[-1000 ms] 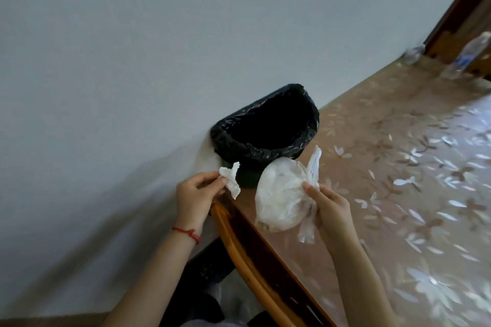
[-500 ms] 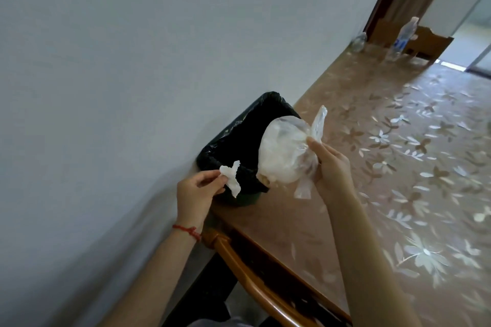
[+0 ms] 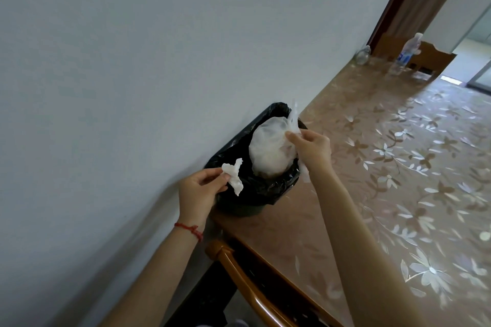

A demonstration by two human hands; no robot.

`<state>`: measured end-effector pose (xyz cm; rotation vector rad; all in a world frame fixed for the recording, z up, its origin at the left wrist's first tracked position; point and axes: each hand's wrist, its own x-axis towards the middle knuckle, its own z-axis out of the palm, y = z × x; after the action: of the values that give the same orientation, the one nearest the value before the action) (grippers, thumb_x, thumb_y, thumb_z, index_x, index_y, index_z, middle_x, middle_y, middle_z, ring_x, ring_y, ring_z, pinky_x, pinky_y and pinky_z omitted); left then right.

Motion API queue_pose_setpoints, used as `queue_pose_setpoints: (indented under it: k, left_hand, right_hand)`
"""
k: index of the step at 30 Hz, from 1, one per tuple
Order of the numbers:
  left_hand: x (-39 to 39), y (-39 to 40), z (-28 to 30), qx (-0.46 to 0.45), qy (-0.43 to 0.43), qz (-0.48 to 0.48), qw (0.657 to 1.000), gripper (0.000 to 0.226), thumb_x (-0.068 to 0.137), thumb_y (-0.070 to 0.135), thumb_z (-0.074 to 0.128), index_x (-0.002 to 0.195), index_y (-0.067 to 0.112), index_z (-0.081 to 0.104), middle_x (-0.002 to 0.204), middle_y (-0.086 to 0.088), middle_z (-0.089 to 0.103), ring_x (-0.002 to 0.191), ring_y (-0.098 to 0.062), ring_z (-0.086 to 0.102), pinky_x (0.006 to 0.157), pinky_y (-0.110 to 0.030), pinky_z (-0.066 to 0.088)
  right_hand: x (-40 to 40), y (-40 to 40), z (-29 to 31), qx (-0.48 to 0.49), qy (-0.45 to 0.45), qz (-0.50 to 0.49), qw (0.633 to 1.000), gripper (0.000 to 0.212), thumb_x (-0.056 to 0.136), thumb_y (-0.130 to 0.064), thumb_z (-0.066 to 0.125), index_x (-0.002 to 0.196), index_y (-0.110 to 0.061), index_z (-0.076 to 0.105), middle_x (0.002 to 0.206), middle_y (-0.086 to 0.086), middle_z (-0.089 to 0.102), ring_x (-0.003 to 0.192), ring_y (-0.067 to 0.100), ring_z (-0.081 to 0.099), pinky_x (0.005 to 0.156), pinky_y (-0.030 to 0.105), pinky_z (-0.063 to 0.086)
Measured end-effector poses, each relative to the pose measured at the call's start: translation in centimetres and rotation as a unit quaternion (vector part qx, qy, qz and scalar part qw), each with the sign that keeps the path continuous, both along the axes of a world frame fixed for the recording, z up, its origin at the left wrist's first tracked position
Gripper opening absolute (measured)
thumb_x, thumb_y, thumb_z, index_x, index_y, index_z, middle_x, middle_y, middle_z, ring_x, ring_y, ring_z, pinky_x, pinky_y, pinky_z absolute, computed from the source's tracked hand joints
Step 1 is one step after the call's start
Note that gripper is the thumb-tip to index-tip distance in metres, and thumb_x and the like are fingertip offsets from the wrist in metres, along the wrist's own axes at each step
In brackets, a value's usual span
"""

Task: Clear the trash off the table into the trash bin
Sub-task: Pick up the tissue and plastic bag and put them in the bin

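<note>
Your right hand (image 3: 313, 150) pinches the knotted neck of a bulging translucent white plastic bag (image 3: 268, 150), thumb and fingers curled tight round the twisted top. The bag hangs in the mouth of the small round trash bin lined with a black plastic bag (image 3: 255, 194), its lower end dipping below the rim while the upper part stands above it. The bin sits at the near corner of the desk with the brown flower-patterned cover (image 3: 372, 194), against the pale wall.

Your left hand (image 3: 198, 190) grips a crumpled white paper tissue (image 3: 233, 175) between thumb and fingertips, just at the bin's near edge, over the rim rather than inside.

By my reading, you are close to done with these two pieces: both are at the bin, neither is let go. What is left is to release the bag, then the tissue. Far down the desk stand two clear plastic bottles (image 3: 407, 54); whether they count as trash I cannot tell.
</note>
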<state>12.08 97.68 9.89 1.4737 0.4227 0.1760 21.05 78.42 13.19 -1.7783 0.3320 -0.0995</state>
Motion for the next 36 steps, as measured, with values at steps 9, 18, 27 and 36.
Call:
queue_pose_setpoints:
  k: [9, 18, 27, 36]
  left_hand:
    - [1.7, -1.1, 1.4, 0.01, -0.025, -0.022, 0.999, 0.011, 0.076, 0.005, 0.07, 0.084, 0.012, 0.07, 0.076, -0.002, 0.07, 0.062, -0.007, 0.067, 0.059, -0.013, 0.053]
    - [7.1, -4.4, 1.5, 0.11, -0.019, -0.088, 0.99, 0.015, 0.076, 0.008, 0.07, 0.089, 0.001, 0.072, 0.073, -0.001, 0.067, 0.062, -0.01, 0.063, 0.055, -0.014, 0.054]
    - [7.6, -4.9, 0.6, 0.107, 0.003, -0.095, 0.99, 0.035, 0.082, 0.014, 0.066, 0.116, 0.006, 0.062, 0.097, -0.01, 0.067, 0.078, -0.015, 0.065, 0.077, -0.028, 0.057]
    - [2.8, -6.4, 1.3, 0.237, -0.097, -0.177, 0.95, 0.032, 0.085, 0.022, 0.063, 0.115, 0.013, 0.063, 0.113, 0.002, 0.064, 0.102, -0.004, 0.057, 0.082, -0.004, 0.044]
  right_hand:
    - [-2.5, -2.1, -0.7, -0.024, -0.011, 0.031, 0.999, 0.042, 0.076, -0.033, 0.072, 0.114, -0.017, 0.063, 0.099, -0.004, 0.07, 0.096, 0.008, 0.064, 0.093, 0.033, 0.05]
    - [-6.0, -3.9, -1.6, 0.05, -0.017, -0.02, 0.998, 0.029, 0.078, -0.028, 0.07, 0.105, -0.018, 0.068, 0.093, -0.005, 0.071, 0.089, 0.003, 0.066, 0.091, 0.035, 0.052]
    - [-7.2, -4.9, -1.8, 0.044, -0.028, -0.025, 0.998, 0.022, 0.078, -0.029, 0.07, 0.1, -0.026, 0.068, 0.098, -0.004, 0.071, 0.092, 0.005, 0.065, 0.092, 0.034, 0.051]
    - [-9.4, -5.4, -3.4, -0.031, -0.026, -0.022, 0.999, 0.033, 0.083, -0.028, 0.065, 0.114, -0.016, 0.063, 0.107, 0.001, 0.068, 0.094, 0.005, 0.063, 0.083, 0.019, 0.049]
